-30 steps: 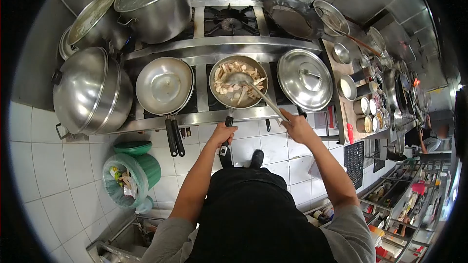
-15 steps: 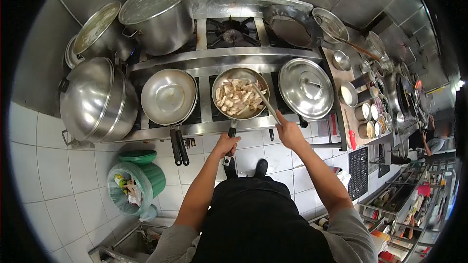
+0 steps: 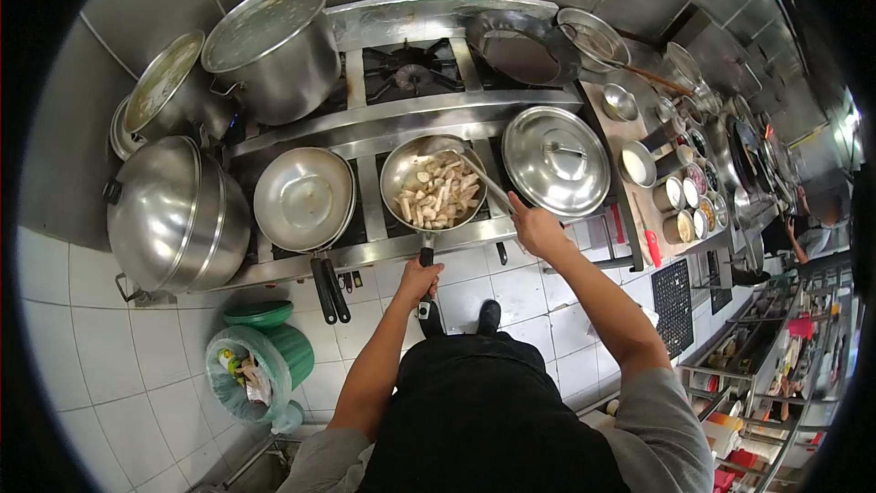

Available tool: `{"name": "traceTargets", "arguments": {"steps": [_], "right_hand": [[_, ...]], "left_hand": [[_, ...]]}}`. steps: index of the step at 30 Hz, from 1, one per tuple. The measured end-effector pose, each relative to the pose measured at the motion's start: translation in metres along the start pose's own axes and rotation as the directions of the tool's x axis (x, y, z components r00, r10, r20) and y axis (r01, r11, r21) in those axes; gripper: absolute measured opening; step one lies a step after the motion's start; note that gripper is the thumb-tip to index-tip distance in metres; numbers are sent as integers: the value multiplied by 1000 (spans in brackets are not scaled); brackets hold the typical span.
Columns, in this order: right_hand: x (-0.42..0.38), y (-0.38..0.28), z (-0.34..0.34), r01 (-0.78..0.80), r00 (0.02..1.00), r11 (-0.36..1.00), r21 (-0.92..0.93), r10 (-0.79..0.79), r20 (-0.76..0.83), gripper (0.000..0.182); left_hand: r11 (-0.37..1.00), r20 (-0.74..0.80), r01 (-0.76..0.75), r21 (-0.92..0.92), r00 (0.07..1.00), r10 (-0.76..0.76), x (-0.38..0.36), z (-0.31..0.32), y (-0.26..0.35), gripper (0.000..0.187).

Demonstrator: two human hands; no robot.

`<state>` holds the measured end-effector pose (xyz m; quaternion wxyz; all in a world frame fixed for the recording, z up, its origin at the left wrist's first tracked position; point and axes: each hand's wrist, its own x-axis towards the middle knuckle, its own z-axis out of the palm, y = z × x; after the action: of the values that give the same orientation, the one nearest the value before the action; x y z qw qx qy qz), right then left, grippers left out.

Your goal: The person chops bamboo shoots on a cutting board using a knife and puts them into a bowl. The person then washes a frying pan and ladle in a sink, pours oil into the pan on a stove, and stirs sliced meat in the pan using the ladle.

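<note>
A frying pan (image 3: 391, 203) sits on the front middle burner, holding pale, chunky cut pieces of food (image 3: 443, 195) gathered toward its near and right side. My left hand (image 3: 419, 281) is wrapped round the pan's black handle, close below the stove's front edge. My right hand (image 3: 540, 230) grips the long handle of a metal ladle (image 3: 488, 184). Its head lies at the far side of the pan, behind the food. Right of the pan stands a wide pot with a steel lid (image 3: 557, 164), near my right hand.
Two stacked pans (image 3: 304, 199) and a large domed steel pot (image 3: 173, 215) stand to the left. Tall stockpots (image 3: 278, 59) and a dark wok (image 3: 520, 50) occupy the back. Ingredient cups (image 3: 677, 226) line the right counter. A green bin (image 3: 290, 356) stands on the floor; another person (image 3: 812, 237) is far right.
The ladle's head has moved to the far side of the pan, and the food now lies more toward the near side. Both hands keep their grips. The view has shifted slightly.
</note>
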<state>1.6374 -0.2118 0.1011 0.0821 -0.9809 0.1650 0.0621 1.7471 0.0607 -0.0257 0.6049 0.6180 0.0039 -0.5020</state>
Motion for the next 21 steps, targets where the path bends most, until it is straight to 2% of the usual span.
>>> {"name": "traceTargets", "arguments": {"steps": [1, 3, 4, 5, 6, 7, 8, 11, 12, 14, 15, 19, 21], "right_hand": [[-3, 0, 10, -5, 999, 997, 74, 8, -32, 56], [-26, -6, 51, -186, 982, 964, 192, 176, 68, 58], [-45, -9, 81, -67, 989, 950, 305, 103, -104, 56], [-62, -25, 93, 33, 956, 899, 437, 98, -275, 56], [-69, -42, 80, -146, 981, 659, 738, 193, 22, 55], [-75, -61, 64, -396, 910, 336, 855, 268, 316, 54], [-79, -77, 36, -530, 826, 21, 848, 236, 511, 52], [-83, -79, 19, -526, 834, 163, 835, 289, 469, 50], [-85, -72, 22, -391, 910, 377, 840, 294, 291, 51], [-91, -49, 31, -90, 982, 741, 666, 176, -63, 52], [-92, -49, 1, -200, 976, 733, 649, 203, 72, 50], [-101, -27, -16, -45, 988, 746, 665, 131, -81, 51], [-108, -28, -47, -127, 987, 726, 676, 157, 17, 51]], "left_hand": [[1000, -8, -23, -16, 1000, 23, -1, 1, -1, 24], [1000, -35, -14, 18, 999, 15, -5, 8, 4, 23], [999, -47, -11, 30, 999, 13, -6, 13, 7, 23], [1000, -51, -7, 27, 999, 9, -5, 16, 8, 23], [1000, -56, -4, 28, 998, 5, -3, 18, 8, 23], [999, -58, 0, 33, 998, 2, -2, 20, 8, 23], [999, -51, -6, 34, 999, 8, 1, 19, 7, 22], [1000, -21, -25, 17, 999, 25, 6, 11, 3, 22], [999, -7, -37, -5, 999, 37, 6, 8, 4, 23], [999, -4, -36, -15, 999, 36, 2, 7, 7, 24], [1000, -14, -26, -3, 1000, 26, 1, 7, 9, 23], [999, 0, -33, -34, 999, 33, 3, 3, 6, 22], [997, 13, -62, -35, 998, 62, 5, 3, 7, 22]]}}
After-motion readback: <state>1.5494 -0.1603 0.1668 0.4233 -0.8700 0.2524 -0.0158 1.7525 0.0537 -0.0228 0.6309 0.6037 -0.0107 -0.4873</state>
